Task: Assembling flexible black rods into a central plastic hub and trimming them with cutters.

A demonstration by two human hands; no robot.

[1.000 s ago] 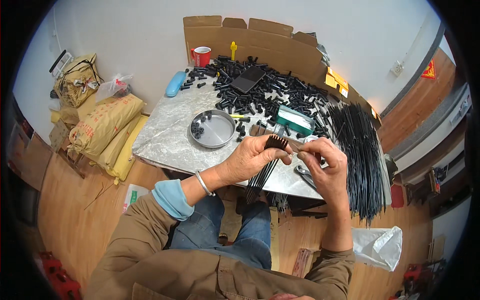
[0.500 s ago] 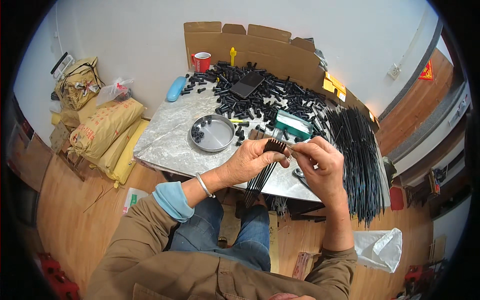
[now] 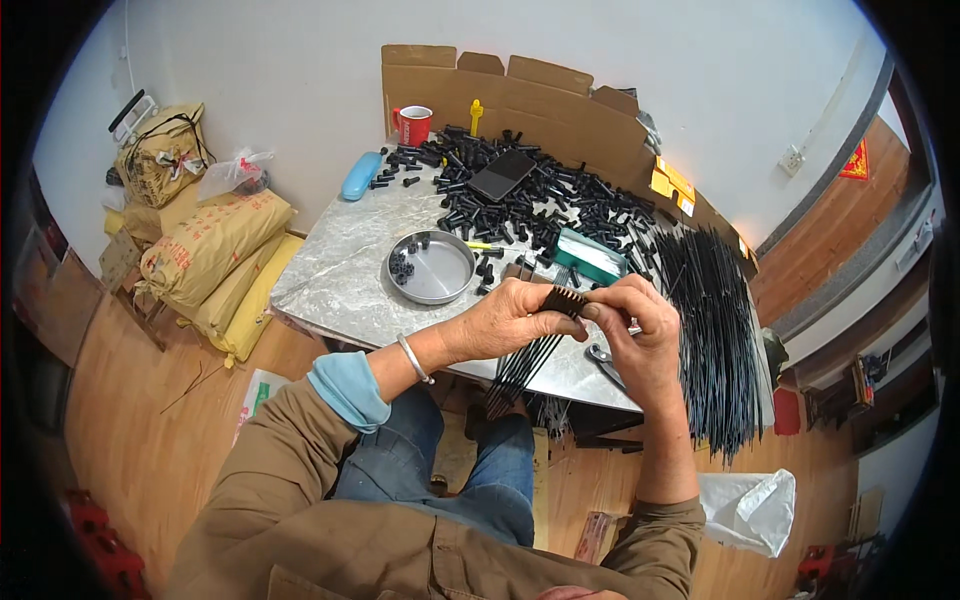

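My left hand (image 3: 505, 320) grips a bundle of thin black rods (image 3: 530, 355) that hangs down past the table's front edge. My right hand (image 3: 635, 330) pinches the upper ends of the same bundle, its fingertips at the rod tips. Both hands hover over the front of the grey marble table (image 3: 340, 285). A round metal dish (image 3: 432, 266) holding a few small black caps sits just left of my left hand. Many loose black caps (image 3: 545, 195) cover the back of the table.
A large spread of long black rods (image 3: 715, 330) lies on the table's right side. A green box (image 3: 592, 255), a dark phone (image 3: 501, 174), a red mug (image 3: 413, 125), a blue case (image 3: 360, 175) and cardboard (image 3: 520, 90) stand behind. Tan sacks (image 3: 215, 250) lie on the floor at left.
My right hand has shifted slightly along the bundle's upper ends. The bundle stays in my left hand in nearly the same place.
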